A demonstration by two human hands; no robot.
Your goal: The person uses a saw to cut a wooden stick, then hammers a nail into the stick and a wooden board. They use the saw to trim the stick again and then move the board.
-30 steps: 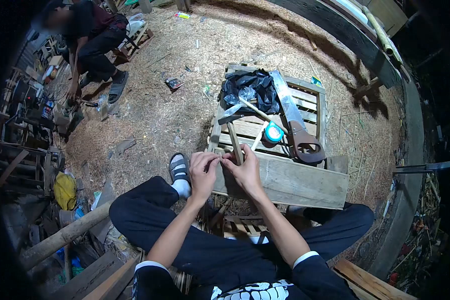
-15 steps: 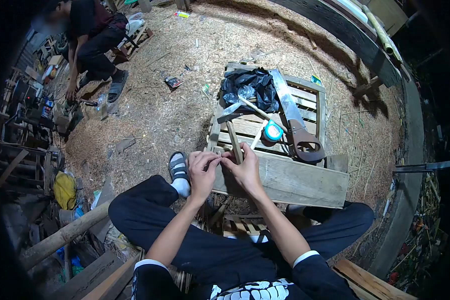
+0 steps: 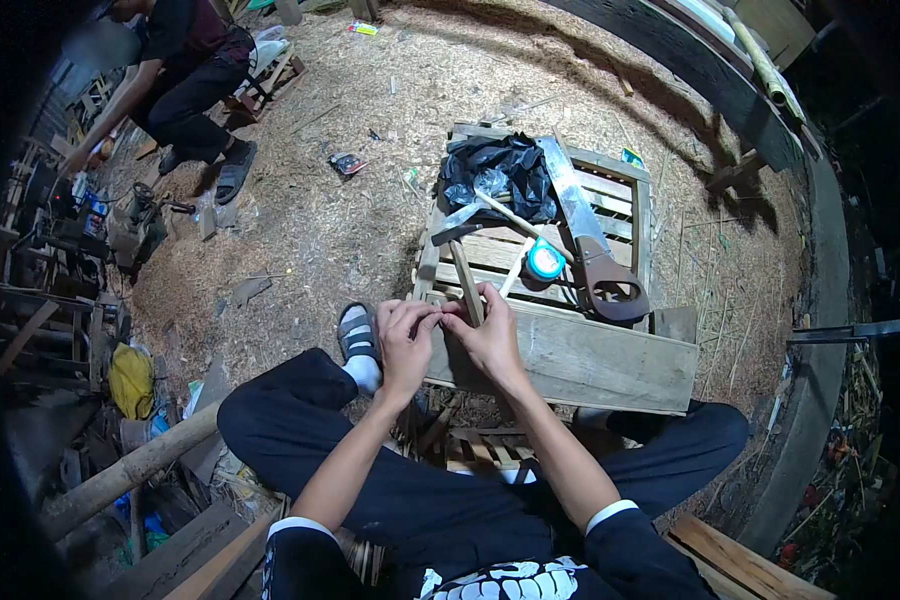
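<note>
My left hand (image 3: 406, 340) is closed, its thumb and fingertips pinched together on something too small to make out. Almost touching it, my right hand (image 3: 490, 338) is closed around a narrow wooden strip (image 3: 464, 272), which slants up and away from the palm. Both hands are over the near end of a wide wooden board (image 3: 610, 358) lying across a slatted wooden stand (image 3: 642, 225). Beyond my hands, a hammer (image 3: 523, 222) rests on the slats beside a turquoise tape measure (image 3: 545, 260). A handsaw (image 3: 592, 255) lies to their right.
A crumpled black plastic bag (image 3: 520, 170) sits at the stand's far end. Wood shavings cover the ground (image 3: 310, 230). At upper left a co-worker (image 3: 185, 85) bends over tools and scraps. A round pole (image 3: 135, 470) juts in at lower left, near a yellow bag (image 3: 131, 380).
The co-worker at upper left has leaned forward and reached an arm farther left. My hands stay nearly in the same place, still pinched close together.
</note>
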